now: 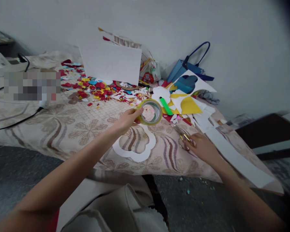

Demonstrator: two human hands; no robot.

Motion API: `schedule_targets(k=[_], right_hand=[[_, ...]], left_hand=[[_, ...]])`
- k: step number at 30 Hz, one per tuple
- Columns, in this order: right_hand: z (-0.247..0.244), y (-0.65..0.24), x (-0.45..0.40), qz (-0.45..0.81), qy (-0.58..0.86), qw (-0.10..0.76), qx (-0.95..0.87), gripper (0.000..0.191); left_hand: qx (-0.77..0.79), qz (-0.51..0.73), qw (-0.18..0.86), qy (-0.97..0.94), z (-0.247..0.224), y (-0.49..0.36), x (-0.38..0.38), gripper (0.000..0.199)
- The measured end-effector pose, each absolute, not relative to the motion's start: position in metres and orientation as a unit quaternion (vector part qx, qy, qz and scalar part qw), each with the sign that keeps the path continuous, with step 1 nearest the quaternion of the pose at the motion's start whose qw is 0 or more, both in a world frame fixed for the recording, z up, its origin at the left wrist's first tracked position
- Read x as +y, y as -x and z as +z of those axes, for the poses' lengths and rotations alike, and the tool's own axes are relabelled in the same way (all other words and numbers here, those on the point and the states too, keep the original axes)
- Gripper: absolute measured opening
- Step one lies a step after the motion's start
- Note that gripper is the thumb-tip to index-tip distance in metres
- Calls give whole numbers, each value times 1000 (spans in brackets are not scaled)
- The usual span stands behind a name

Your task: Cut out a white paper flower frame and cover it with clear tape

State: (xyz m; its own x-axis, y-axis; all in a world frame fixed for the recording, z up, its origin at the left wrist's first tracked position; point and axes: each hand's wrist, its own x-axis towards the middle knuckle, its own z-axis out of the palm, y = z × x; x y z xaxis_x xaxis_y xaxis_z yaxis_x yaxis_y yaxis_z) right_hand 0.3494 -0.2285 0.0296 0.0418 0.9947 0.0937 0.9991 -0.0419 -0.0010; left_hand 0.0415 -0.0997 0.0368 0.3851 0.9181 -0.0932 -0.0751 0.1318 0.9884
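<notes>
My left hand [130, 120] grips a roll of clear yellowish tape [159, 113] by its left edge, thumb on top, with the roll tilted over the table. Beneath it lies a white cloud-shaped paper ring [139, 157], flat on the patterned cloth. To the right, my right hand [203, 146] has its fingers closed at the handles of a pair of scissors [183, 137], whose blades point away and left toward the scraps. A bright green utility knife [166, 106] rests beyond, on yellow and white paper pieces [189, 105].
Red, yellow, blue and white paper scraps [101, 90] cover the table's far part. A white board [112, 62] stands behind them. A blue bag [178, 70] leans at the wall, and a long white paper strip [236, 158] runs along the right edge. A cable [19, 125] lies at left.
</notes>
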Motion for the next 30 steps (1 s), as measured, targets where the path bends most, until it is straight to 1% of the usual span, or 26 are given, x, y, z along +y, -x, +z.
schedule_targets(k=[2, 3, 5, 7, 9, 11, 14, 16, 17, 19, 21, 23, 26, 30], right_hand=[[42, -345, -224, -3, 684, 127, -718, 39], [49, -338, -220, 42, 671, 184, -717, 41], [64, -320, -210, 199, 620, 292, -700, 54], [75, -300, -199, 320, 562, 337, -684, 61], [80, -283, -189, 375, 552, 391, -634, 52], [78, -271, -184, 404, 568, 453, -556, 38], [67, -260, -184, 440, 554, 545, -450, 23], [57, -256, -188, 467, 516, 595, -402, 19], [53, -253, -190, 480, 499, 612, -382, 18], [45, -247, -194, 502, 479, 632, -345, 19], [38, -240, -197, 516, 467, 643, -319, 20], [34, -234, -199, 517, 457, 653, -310, 21], [29, -229, -200, 512, 452, 661, -311, 21], [24, -227, -200, 506, 452, 662, -319, 19]], left_hand=[[378, 384, 598, -593, 49, -42, -103, 27], [362, 377, 575, -630, 57, -44, -105, 27], [322, 333, 535, -706, 73, -48, -110, 28], [285, 298, 509, -755, 88, -54, -115, 30], [272, 281, 497, -774, 99, -58, -119, 34], [266, 290, 505, -769, 103, -58, -121, 35], [270, 365, 535, -712, 95, -49, -129, 39], [306, 405, 565, -651, 80, -43, -139, 44], [324, 407, 591, -616, 71, -42, -146, 44], [348, 371, 675, -535, 54, -44, -162, 40], [329, 343, 775, -416, 41, -50, -178, 37], [308, 327, 840, -305, 36, -59, -190, 35], [282, 338, 873, -213, 35, -69, -200, 31], [274, 378, 867, -176, 33, -75, -202, 25]])
